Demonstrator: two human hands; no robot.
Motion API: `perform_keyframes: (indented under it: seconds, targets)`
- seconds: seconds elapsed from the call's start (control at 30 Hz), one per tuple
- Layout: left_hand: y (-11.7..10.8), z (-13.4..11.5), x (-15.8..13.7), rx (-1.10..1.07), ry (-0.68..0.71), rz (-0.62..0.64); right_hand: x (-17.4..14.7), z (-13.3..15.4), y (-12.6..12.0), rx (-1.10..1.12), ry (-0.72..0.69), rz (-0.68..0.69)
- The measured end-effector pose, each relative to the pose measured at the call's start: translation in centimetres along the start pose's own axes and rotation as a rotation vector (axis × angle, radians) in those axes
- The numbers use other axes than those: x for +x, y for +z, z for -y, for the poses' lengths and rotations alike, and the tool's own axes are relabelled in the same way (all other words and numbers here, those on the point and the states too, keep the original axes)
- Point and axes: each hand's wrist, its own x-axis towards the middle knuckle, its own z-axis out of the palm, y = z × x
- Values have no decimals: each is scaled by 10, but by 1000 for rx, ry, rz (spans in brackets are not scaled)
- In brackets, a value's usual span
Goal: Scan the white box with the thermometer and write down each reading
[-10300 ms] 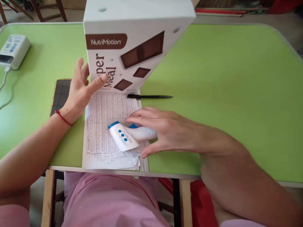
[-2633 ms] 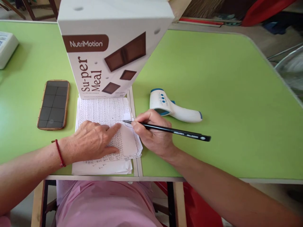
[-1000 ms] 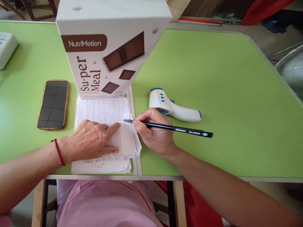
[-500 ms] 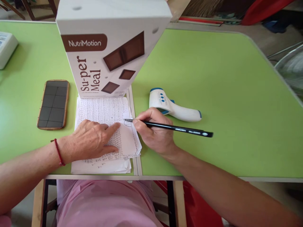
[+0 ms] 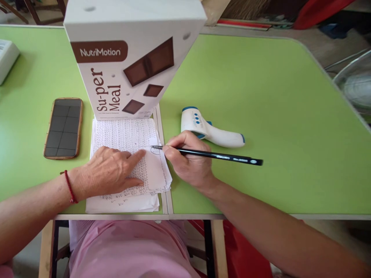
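A stack of handwritten paper sheets lies at the table's front edge. My left hand rests on the top sheet, index finger and thumb stretched out, holding nothing; a red cord bracelet circles that wrist. My right hand pinches a slim black pen near its tip. The tip meets the page beside a small drawn loop around some writing, close to my left index finger. From the hand, the pen's rear end points right.
Behind the papers stands a tall white NutriMotion box. A phone lies to the left. Right of the papers is a white-and-blue infrared thermometer. At the far left of the green table sits part of a white object.
The whole view has shifted slightly, so things appear a little further left. The pen's rear end has swung slightly; both hands keep their places on the paper.
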Motion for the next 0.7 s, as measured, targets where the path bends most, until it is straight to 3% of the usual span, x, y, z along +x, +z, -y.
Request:
perform_keyframes:
  seconds: [0.7]
  targets:
    - [-1,-1,0,7,9,-25,-1,0,1,20,-7,23]
